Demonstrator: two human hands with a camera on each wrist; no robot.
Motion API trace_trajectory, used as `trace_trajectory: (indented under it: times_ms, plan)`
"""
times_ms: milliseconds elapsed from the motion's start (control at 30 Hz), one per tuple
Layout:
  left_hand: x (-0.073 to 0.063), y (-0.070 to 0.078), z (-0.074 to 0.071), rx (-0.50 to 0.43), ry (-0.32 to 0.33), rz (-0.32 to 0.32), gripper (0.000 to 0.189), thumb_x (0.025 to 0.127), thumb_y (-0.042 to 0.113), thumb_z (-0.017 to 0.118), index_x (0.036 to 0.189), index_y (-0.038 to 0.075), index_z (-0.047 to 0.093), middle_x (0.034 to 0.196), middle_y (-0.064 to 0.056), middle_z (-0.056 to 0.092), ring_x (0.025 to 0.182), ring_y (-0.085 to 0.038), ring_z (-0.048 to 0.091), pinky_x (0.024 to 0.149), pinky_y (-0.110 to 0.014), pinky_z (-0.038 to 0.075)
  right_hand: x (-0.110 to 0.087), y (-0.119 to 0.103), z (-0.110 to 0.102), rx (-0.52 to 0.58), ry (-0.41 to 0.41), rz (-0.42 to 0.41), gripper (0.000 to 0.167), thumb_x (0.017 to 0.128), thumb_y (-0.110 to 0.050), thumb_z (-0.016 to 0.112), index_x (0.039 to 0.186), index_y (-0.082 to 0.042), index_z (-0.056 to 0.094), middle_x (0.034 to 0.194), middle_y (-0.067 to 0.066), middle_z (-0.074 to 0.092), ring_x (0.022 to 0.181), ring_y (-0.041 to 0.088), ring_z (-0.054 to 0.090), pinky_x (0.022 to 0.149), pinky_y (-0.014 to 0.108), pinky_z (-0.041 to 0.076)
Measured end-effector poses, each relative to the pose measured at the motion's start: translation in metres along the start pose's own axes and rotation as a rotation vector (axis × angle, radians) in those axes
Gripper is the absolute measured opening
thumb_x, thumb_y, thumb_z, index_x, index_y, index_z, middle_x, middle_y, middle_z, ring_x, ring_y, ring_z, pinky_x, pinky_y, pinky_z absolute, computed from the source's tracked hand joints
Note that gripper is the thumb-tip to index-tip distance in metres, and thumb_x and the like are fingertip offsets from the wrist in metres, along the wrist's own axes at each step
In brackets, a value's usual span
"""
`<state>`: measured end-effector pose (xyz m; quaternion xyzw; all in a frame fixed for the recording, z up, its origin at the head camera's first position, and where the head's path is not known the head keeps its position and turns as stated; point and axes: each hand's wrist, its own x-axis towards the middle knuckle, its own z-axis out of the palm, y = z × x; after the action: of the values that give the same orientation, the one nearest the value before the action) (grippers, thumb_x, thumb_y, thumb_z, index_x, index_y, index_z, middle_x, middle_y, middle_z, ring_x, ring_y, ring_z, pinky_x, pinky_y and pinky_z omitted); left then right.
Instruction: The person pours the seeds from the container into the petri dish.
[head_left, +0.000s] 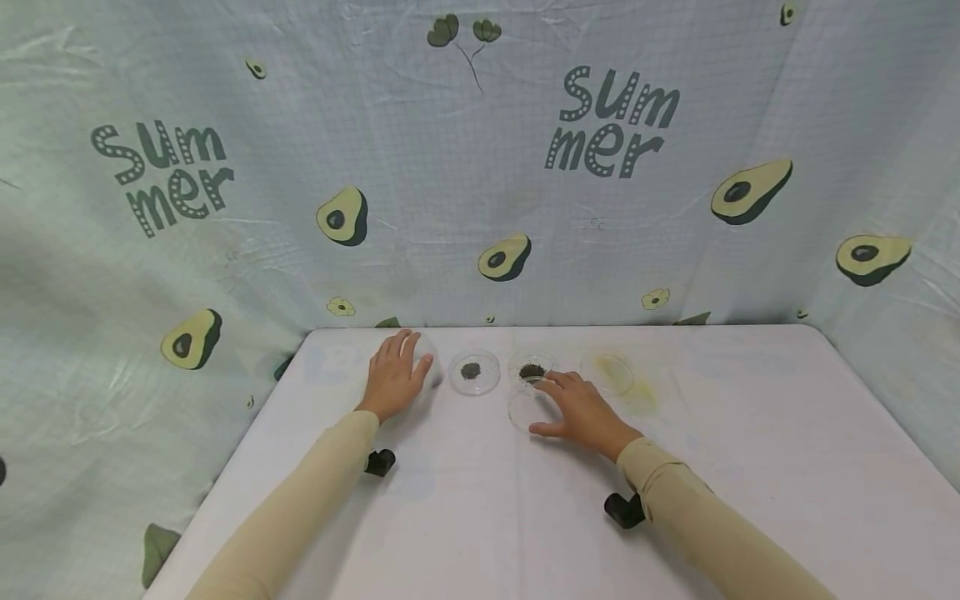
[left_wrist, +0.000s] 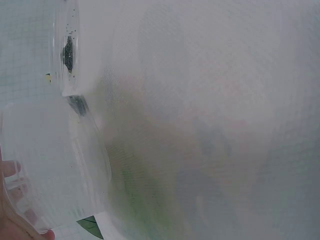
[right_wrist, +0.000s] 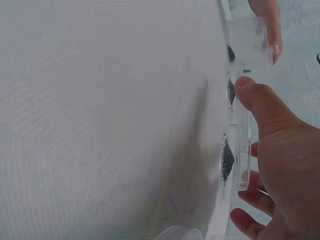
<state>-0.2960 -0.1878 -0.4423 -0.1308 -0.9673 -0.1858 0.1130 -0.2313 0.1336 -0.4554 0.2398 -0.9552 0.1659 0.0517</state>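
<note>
My left hand (head_left: 393, 379) grips a clear petri dish lid (left_wrist: 55, 155), held tilted up at the left of the dishes. My right hand (head_left: 587, 415) holds another clear lid (right_wrist: 243, 145) by its edge, thumb on one side and fingers on the other. It hangs just in front of a petri dish (head_left: 513, 367) with a dark granular heap (head_left: 532, 370). Between the hands stands a second dish (head_left: 491, 385) with a smaller dark heap (head_left: 470, 371). Close by the left hand's lid, a further dark heap (right_wrist: 231, 53) shows in the right wrist view.
Right of the right hand lies a clear round dish or lid (head_left: 628, 377) near yellowish marks on the white tabletop (head_left: 480, 517). A pale cloth with avocado prints (head_left: 420, 167) hangs behind the table's back edge. Black wrist devices (head_left: 624, 510) sit under both forearms.
</note>
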Motion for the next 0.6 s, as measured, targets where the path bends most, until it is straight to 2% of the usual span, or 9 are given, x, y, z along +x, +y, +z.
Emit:
trace_trajectory:
  times_ms: [600]
  plan:
    - [-0.0003, 0.0015, -0.0008, 0.017, -0.001, -0.009, 0.055, 0.102, 0.04, 0.039, 0.146, 0.006, 0.036, 0.153, -0.016, 0.032, 0.142, -0.036, 0.027, 0.113, -0.06, 0.025, 0.0056, 0.0001, 0.0004, -0.006, 0.016, 0.022, 0.071, 0.078, -0.05, 0.075, 0.132, -0.008, 0.056, 0.141, 0.018, 0.051, 0.128, 0.037, 0.047, 0.102, 0.056, 0.042]
